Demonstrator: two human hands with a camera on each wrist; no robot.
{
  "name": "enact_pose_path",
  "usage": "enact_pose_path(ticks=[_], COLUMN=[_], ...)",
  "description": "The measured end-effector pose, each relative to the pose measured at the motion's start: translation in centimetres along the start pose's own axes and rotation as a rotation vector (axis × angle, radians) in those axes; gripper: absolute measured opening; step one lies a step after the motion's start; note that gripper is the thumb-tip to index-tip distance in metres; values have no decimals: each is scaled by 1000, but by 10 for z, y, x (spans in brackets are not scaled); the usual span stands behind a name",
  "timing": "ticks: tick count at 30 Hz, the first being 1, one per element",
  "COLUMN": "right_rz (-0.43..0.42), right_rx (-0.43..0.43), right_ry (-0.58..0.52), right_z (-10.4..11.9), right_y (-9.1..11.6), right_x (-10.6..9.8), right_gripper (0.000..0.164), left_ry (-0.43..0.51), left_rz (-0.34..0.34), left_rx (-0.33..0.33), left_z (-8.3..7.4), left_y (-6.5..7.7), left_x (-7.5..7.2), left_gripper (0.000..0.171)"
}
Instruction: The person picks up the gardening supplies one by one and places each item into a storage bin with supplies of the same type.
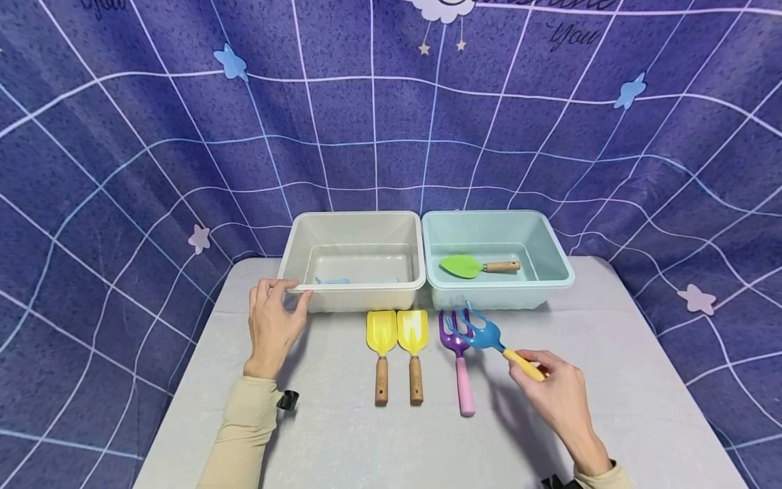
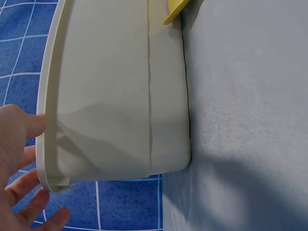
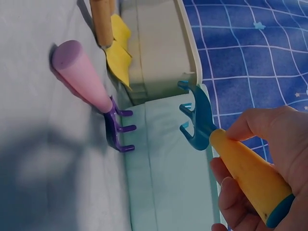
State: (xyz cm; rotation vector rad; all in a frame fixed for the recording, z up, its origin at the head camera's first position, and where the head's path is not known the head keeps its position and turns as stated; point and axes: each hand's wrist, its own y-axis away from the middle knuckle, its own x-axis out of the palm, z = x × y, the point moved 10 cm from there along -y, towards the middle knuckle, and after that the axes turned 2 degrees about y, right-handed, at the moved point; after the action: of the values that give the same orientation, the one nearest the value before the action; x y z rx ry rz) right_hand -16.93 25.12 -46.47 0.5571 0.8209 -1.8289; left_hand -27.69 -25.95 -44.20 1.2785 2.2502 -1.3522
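My left hand (image 1: 273, 329) holds the front left corner of a beige bin (image 1: 360, 288), its thumb on the front rim. In the left wrist view the other fingers (image 2: 30, 207) spread past the corner. My right hand (image 1: 552, 390) grips the yellow handle of a blue garden hand fork (image 1: 485, 335), held above the table with its tines toward the bins. Below it lies a purple hand fork with a pink handle (image 1: 464, 387), partly overlapped by the blue tines. In the right wrist view the thumb presses along the yellow handle (image 3: 250, 175).
Two yellow shovels (image 1: 381, 333) with wooden handles lie side by side before the beige bin. A light teal bin (image 1: 489, 295) stands against it, holding a green trowel (image 1: 462, 266). Light blue pieces (image 1: 332, 280) show inside the beige bin. A blue patterned curtain (image 1: 391, 122) hangs behind.
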Motion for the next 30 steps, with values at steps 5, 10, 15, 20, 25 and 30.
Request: enact_pose_path(ticks=[5, 10, 15, 20, 25, 30], right_rz=[-1, 11, 35, 39, 30, 32], right_rx=[-1, 2, 11, 7, -13, -20], right_ry=[-6, -21, -54, -71, -79, -81], right_z=[2, 4, 7, 10, 13, 17], right_y=[0, -1, -1, -2, -4, -5], right_x=[0, 0, 0, 0, -1, -2], right_gripper=[18, 18, 17, 17, 17, 17], left_ry=[4, 5, 3, 1, -2, -3], left_rz=[-5, -1, 5, 7, 8, 11], left_rx=[6, 2, -6, -10, -8, -11], left_z=[0, 0, 0, 2, 2, 1], left_y=[0, 0, 1, 1, 1, 2], left_x=[0, 0, -1, 0, 0, 0], left_gripper=[36, 35, 35, 35, 34, 34])
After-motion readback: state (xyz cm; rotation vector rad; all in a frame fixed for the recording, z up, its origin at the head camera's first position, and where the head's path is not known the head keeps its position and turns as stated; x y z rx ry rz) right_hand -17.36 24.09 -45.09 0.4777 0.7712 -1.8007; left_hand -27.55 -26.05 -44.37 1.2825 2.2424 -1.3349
